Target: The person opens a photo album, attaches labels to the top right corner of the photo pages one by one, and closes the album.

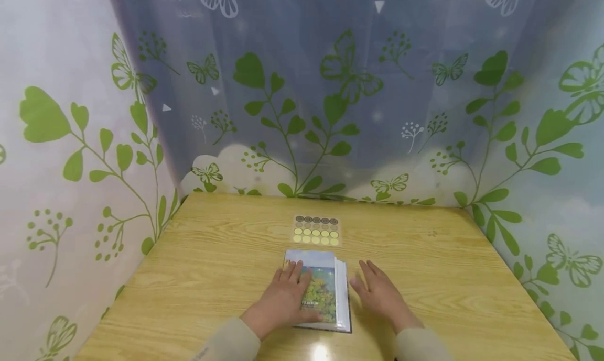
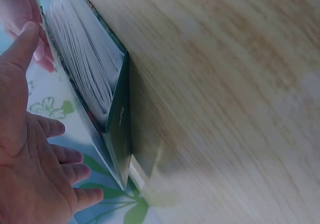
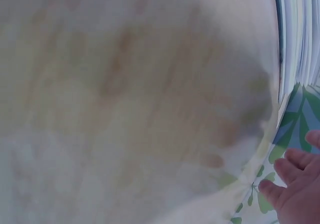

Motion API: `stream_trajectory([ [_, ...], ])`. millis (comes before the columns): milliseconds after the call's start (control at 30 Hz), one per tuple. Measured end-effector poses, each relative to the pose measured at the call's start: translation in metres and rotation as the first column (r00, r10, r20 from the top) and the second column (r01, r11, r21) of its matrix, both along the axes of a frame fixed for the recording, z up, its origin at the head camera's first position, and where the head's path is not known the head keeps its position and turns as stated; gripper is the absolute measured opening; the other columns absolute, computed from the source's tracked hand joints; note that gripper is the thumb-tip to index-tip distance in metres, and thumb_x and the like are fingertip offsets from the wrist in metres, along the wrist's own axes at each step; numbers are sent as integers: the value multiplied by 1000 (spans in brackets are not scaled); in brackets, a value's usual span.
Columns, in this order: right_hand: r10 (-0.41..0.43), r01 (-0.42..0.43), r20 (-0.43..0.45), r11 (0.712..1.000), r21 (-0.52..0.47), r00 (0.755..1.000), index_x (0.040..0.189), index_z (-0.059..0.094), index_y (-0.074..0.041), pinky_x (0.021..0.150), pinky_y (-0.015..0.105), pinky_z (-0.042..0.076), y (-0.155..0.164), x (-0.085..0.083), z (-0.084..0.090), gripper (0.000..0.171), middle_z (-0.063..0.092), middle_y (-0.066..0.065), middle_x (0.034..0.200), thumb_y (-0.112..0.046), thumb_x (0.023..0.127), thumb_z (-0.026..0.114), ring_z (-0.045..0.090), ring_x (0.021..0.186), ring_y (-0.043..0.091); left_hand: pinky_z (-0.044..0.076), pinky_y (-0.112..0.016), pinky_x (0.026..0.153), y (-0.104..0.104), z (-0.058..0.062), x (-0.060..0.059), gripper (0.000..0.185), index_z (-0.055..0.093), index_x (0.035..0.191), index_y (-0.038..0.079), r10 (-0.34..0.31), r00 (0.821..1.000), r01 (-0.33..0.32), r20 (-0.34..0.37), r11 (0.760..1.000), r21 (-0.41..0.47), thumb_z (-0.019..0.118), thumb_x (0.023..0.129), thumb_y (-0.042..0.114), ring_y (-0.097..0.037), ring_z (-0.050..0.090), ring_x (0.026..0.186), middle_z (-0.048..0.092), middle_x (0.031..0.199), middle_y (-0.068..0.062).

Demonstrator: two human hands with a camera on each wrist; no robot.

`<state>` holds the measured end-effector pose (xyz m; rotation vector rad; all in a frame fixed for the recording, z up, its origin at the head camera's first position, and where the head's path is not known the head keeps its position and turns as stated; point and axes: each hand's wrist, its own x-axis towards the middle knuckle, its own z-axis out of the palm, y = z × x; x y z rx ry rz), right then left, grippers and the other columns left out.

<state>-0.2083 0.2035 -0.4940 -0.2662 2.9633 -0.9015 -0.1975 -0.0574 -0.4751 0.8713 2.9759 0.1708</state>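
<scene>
A photo album [image 1: 325,293] with a landscape picture on its cover lies closed on the wooden table [image 1: 212,266], near the front edge. My left hand [image 1: 284,297] rests flat on the left part of its cover, fingers straight. My right hand [image 1: 379,294] lies open just to the right of the album, fingers extended, beside the page edges. In the left wrist view the album's white pages [image 2: 85,69] and dark green spine [image 2: 120,129] show, with my left hand [image 2: 40,154] spread beside them. The right wrist view shows the album's page edges [image 3: 297,34] and my right hand's fingertips [image 3: 292,181].
A sheet of round stickers [image 1: 317,231] in dark and yellow rows lies flat behind the album. Curtains printed with green leaves and butterflies [image 1: 330,99] close in the table on the left, back and right.
</scene>
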Motion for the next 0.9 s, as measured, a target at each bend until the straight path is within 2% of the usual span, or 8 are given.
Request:
stream_trajectory([
  [300, 56, -54, 24, 996, -68, 998, 143, 48, 0, 110, 62, 29, -11, 12, -3, 52, 44, 26, 146, -30, 101, 56, 40, 134, 47, 33, -55, 111, 6, -5, 6, 104, 37, 153, 11, -12, 1000, 12, -1, 999, -32, 54, 77, 81, -37, 30, 143, 32, 157, -19],
  [567, 143, -143, -14, 983, -112, 990, 138, 55, -3, 109, 61, 32, -19, 22, -2, 48, 51, 22, 141, -29, 98, 62, 45, 131, 44, 33, -56, 111, 11, -3, 11, 101, 35, 154, 19, -9, 1000, 9, 4, 998, -68, 56, 77, 79, -35, 31, 144, 30, 158, -17],
  [900, 190, -190, -15, 979, -78, 982, 136, 57, -3, 106, 62, 36, -23, 26, -5, 47, 53, 21, 139, -24, 95, 66, 48, 129, 44, 40, -55, 106, 9, -7, 9, 91, 44, 149, 18, -14, 997, 8, -73, 997, -82, 57, 80, 76, -36, 40, 138, 40, 152, -17],
])
